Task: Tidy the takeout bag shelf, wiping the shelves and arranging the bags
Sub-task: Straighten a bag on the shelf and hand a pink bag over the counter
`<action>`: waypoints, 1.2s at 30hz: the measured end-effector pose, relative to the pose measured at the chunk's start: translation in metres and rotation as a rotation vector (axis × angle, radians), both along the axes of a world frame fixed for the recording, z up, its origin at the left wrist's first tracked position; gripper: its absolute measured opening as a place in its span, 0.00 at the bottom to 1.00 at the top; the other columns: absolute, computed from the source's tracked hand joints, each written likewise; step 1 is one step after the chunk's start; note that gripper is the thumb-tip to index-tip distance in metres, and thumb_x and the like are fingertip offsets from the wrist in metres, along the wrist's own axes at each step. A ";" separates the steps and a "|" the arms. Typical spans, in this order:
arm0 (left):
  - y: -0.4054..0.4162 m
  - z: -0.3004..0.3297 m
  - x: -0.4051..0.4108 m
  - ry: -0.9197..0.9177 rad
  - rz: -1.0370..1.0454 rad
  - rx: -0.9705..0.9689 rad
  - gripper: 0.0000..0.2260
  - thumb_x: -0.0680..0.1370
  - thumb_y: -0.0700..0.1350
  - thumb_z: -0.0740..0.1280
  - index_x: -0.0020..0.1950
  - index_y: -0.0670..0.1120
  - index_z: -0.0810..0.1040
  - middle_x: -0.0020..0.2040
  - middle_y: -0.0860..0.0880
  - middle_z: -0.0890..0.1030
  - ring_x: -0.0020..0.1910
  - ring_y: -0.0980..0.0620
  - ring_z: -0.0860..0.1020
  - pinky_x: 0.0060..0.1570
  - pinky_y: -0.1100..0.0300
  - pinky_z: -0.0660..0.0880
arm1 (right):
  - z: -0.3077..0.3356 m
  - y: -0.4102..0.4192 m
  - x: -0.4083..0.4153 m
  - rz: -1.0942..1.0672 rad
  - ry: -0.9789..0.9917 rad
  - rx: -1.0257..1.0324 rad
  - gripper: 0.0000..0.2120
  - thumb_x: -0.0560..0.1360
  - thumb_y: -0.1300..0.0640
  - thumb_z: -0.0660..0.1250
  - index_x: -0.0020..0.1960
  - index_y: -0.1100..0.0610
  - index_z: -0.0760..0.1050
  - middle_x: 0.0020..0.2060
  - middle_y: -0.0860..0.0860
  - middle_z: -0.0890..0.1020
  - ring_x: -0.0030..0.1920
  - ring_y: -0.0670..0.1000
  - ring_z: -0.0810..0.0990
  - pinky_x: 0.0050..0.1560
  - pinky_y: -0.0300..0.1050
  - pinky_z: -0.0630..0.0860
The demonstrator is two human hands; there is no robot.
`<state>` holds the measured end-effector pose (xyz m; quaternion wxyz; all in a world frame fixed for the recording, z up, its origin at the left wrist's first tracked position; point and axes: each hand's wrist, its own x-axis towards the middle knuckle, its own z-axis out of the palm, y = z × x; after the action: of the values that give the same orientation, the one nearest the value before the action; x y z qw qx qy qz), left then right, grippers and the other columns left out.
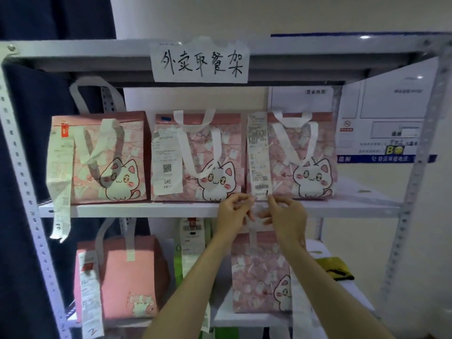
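Three pink cat-print takeout bags stand in a row on the upper white shelf (137, 209): a left bag (110, 167), a middle bag (205, 165) and a right bag (305, 165). A long receipt (258, 152) hangs down the front of the right bag. My left hand (232, 211) and my right hand (285, 214) are raised at the shelf's front edge, and both pinch the receipt's bottom end between fingertips. On the lower shelf stand a plain pink bag (127, 280) and another cat-print bag (259, 277), partly hidden by my forearms.
A handwritten paper sign (199, 61) is taped to the top shelf rail. A yellow and black cloth (336, 267) lies on the lower shelf at right. A green bag with a receipt (189, 243) hangs between the lower bags. Perforated metal uprights frame both sides; a dark curtain hangs left.
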<state>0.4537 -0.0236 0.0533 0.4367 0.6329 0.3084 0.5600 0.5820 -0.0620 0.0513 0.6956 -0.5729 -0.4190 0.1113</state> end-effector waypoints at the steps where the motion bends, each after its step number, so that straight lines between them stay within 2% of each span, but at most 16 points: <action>1: 0.002 -0.001 0.002 -0.008 0.027 0.006 0.06 0.81 0.50 0.72 0.51 0.48 0.84 0.28 0.48 0.81 0.24 0.56 0.75 0.25 0.66 0.70 | -0.001 0.002 0.003 0.006 -0.005 0.005 0.07 0.80 0.49 0.69 0.45 0.49 0.82 0.27 0.48 0.84 0.23 0.51 0.82 0.29 0.53 0.83; 3: 0.002 -0.006 0.007 -0.040 0.085 0.012 0.07 0.80 0.51 0.72 0.51 0.48 0.83 0.28 0.48 0.80 0.22 0.55 0.75 0.24 0.66 0.69 | -0.006 0.005 0.010 0.061 0.004 0.025 0.08 0.81 0.51 0.68 0.47 0.53 0.82 0.27 0.50 0.84 0.22 0.52 0.81 0.26 0.49 0.81; 6: -0.001 -0.010 0.016 -0.086 0.174 0.022 0.09 0.78 0.54 0.73 0.50 0.49 0.82 0.28 0.47 0.81 0.24 0.54 0.76 0.26 0.65 0.70 | -0.015 0.003 0.019 0.246 0.154 0.099 0.05 0.81 0.53 0.69 0.49 0.54 0.82 0.30 0.54 0.85 0.25 0.53 0.82 0.24 0.44 0.77; 8: -0.004 -0.010 0.023 -0.084 0.224 0.019 0.11 0.77 0.58 0.74 0.50 0.52 0.82 0.30 0.47 0.82 0.26 0.53 0.78 0.27 0.64 0.72 | -0.018 0.000 0.023 0.322 0.216 0.125 0.05 0.80 0.54 0.70 0.50 0.55 0.82 0.32 0.56 0.86 0.27 0.52 0.83 0.25 0.40 0.76; 11: -0.008 -0.010 0.031 -0.038 0.285 0.019 0.12 0.75 0.61 0.74 0.50 0.54 0.82 0.34 0.49 0.85 0.29 0.55 0.82 0.29 0.65 0.73 | -0.018 -0.003 0.028 0.399 0.231 0.130 0.06 0.79 0.53 0.71 0.50 0.56 0.82 0.34 0.57 0.86 0.28 0.51 0.83 0.26 0.39 0.76; 16: -0.016 -0.011 0.040 -0.026 0.337 0.024 0.11 0.77 0.56 0.74 0.49 0.49 0.84 0.35 0.50 0.84 0.34 0.53 0.81 0.33 0.62 0.74 | -0.015 -0.011 0.042 0.478 0.122 0.133 0.08 0.80 0.53 0.70 0.51 0.58 0.82 0.33 0.56 0.85 0.28 0.51 0.82 0.27 0.37 0.76; 20: -0.026 -0.021 0.042 -0.047 0.353 0.045 0.09 0.79 0.52 0.73 0.49 0.46 0.84 0.30 0.49 0.82 0.28 0.56 0.78 0.28 0.66 0.72 | -0.028 -0.020 0.066 0.472 -0.038 0.133 0.06 0.81 0.54 0.69 0.48 0.55 0.81 0.30 0.54 0.84 0.25 0.50 0.81 0.25 0.37 0.75; 23: -0.033 -0.035 0.047 -0.023 0.347 0.081 0.07 0.80 0.48 0.72 0.49 0.44 0.84 0.28 0.49 0.80 0.26 0.55 0.77 0.28 0.66 0.72 | -0.049 -0.025 0.087 0.412 -0.172 0.153 0.07 0.81 0.52 0.69 0.46 0.52 0.80 0.28 0.51 0.83 0.24 0.50 0.80 0.26 0.39 0.76; 26: -0.042 -0.055 0.053 0.043 0.316 0.112 0.07 0.81 0.47 0.72 0.48 0.44 0.83 0.28 0.47 0.80 0.26 0.54 0.77 0.29 0.65 0.73 | -0.076 -0.033 0.109 0.310 -0.355 0.098 0.09 0.80 0.44 0.66 0.46 0.47 0.78 0.27 0.43 0.83 0.23 0.45 0.80 0.26 0.37 0.76; 30: -0.050 -0.095 0.057 0.228 0.308 0.084 0.06 0.81 0.49 0.71 0.46 0.49 0.82 0.31 0.51 0.82 0.27 0.58 0.78 0.30 0.69 0.72 | -0.120 -0.042 0.138 0.221 -0.492 -0.097 0.06 0.81 0.44 0.66 0.45 0.40 0.75 0.28 0.41 0.83 0.24 0.43 0.80 0.27 0.37 0.75; 32: -0.051 -0.118 0.058 0.355 0.329 0.066 0.06 0.81 0.49 0.70 0.45 0.52 0.81 0.32 0.55 0.83 0.28 0.61 0.79 0.30 0.70 0.73 | -0.144 -0.047 0.150 0.141 -0.584 -0.200 0.05 0.81 0.48 0.66 0.46 0.44 0.76 0.28 0.43 0.83 0.24 0.42 0.79 0.26 0.37 0.73; 34: -0.052 -0.141 0.057 0.490 0.374 0.044 0.06 0.82 0.49 0.69 0.45 0.53 0.81 0.33 0.56 0.83 0.30 0.61 0.80 0.31 0.67 0.74 | -0.167 -0.052 0.159 0.084 -0.649 -0.284 0.05 0.80 0.52 0.68 0.47 0.51 0.79 0.30 0.45 0.83 0.26 0.43 0.78 0.26 0.42 0.75; 36: -0.050 -0.161 0.052 0.658 0.469 0.028 0.06 0.82 0.51 0.69 0.46 0.53 0.81 0.37 0.57 0.83 0.34 0.60 0.80 0.32 0.64 0.73 | -0.188 -0.057 0.166 0.052 -0.693 -0.397 0.05 0.80 0.52 0.69 0.47 0.53 0.79 0.33 0.47 0.84 0.31 0.50 0.82 0.32 0.47 0.78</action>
<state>0.5052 -0.0738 -0.1074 0.1662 0.6967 0.5601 0.4162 0.7482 -0.1187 -0.1365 0.3855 -0.6891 -0.6135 0.0077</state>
